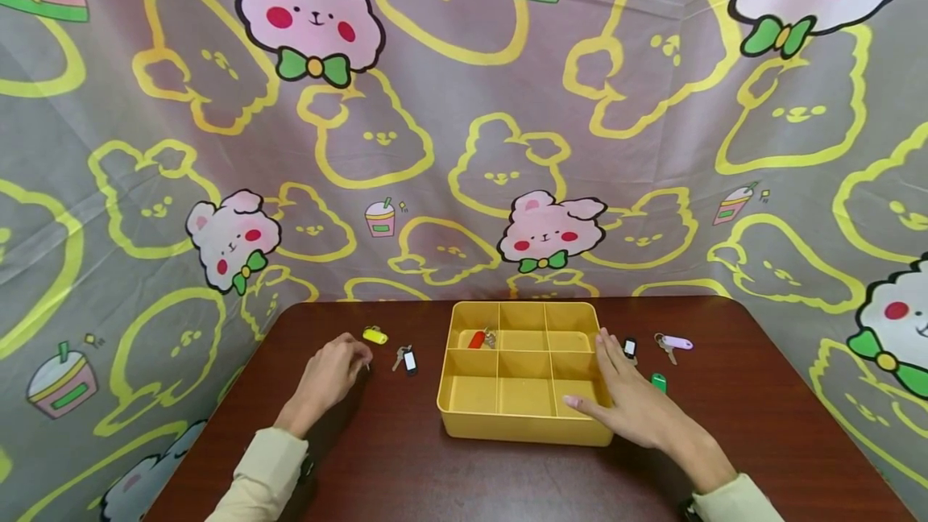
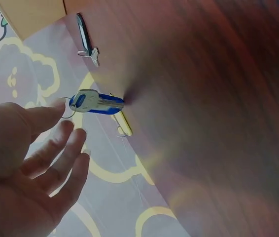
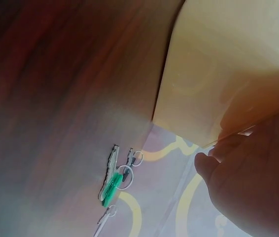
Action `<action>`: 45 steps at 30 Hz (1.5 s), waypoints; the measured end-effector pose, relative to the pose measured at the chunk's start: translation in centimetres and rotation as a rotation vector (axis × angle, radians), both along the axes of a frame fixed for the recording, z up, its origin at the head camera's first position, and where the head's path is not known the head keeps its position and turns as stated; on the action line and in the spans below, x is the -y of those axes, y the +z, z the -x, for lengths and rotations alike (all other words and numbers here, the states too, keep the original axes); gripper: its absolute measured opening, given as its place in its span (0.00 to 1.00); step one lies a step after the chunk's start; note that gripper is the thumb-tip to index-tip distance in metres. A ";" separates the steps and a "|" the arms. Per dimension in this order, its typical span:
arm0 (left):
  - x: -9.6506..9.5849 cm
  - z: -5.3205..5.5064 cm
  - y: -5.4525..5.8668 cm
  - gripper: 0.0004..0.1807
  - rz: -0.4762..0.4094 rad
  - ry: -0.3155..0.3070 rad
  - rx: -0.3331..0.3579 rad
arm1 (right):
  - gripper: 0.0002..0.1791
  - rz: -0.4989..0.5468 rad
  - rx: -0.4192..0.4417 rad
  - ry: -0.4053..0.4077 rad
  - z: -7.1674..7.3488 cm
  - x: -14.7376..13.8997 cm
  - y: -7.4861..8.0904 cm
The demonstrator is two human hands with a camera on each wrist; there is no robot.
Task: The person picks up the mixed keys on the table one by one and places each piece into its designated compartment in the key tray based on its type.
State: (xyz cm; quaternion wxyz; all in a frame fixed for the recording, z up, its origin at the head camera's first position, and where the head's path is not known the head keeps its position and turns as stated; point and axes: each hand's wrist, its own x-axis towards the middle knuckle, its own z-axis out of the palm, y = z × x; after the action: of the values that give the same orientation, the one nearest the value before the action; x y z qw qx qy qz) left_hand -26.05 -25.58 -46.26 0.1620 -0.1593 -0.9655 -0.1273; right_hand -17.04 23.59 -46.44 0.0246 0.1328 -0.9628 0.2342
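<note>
My left hand (image 1: 335,373) pinches the ring of a key with a blue tag (image 2: 96,101); key and tag hang off the fingertips over the left part of the table. Beyond it lies a yellow-tagged key (image 1: 375,335), with a black-and-white-tagged key (image 1: 409,360) to its right. My right hand (image 1: 638,397) rests with straight fingers along the right wall of a yellow six-compartment box (image 1: 529,428), its thumb over the front right compartment. A red-tagged key (image 1: 477,339) lies in the back left compartment.
Right of the box lie a black-tagged key (image 1: 630,346), a lilac-tagged key (image 1: 677,342) and a green-tagged key (image 1: 658,382). The dark brown table (image 1: 377,466) ends at a patterned cloth (image 1: 464,103) behind and at both sides.
</note>
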 end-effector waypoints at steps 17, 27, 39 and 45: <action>-0.5 0.3 0.6 0.03 -0.113 0.017 0.093 | 0.64 0.001 0.001 -0.004 -0.1 -0.1 0.0; -0.7 0.5 0.9 0.04 -0.223 -0.007 0.102 | 0.64 0.003 -0.002 -0.005 -0.2 -0.1 0.2; -1.3 0.2 1.4 0.06 -0.434 0.015 0.180 | 0.64 0.001 0.003 -0.007 -0.2 0.1 -0.1; -1.6 0.0 1.8 0.06 -0.529 0.025 0.213 | 0.64 -0.001 0.005 -0.008 -0.2 0.1 0.0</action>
State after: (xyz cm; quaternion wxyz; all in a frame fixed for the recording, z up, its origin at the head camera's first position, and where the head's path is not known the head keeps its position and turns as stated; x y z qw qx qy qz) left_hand -26.02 -23.99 -44.49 0.0971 -0.0851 -0.9123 -0.3886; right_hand -16.82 23.53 -46.43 0.0233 0.1285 -0.9634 0.2341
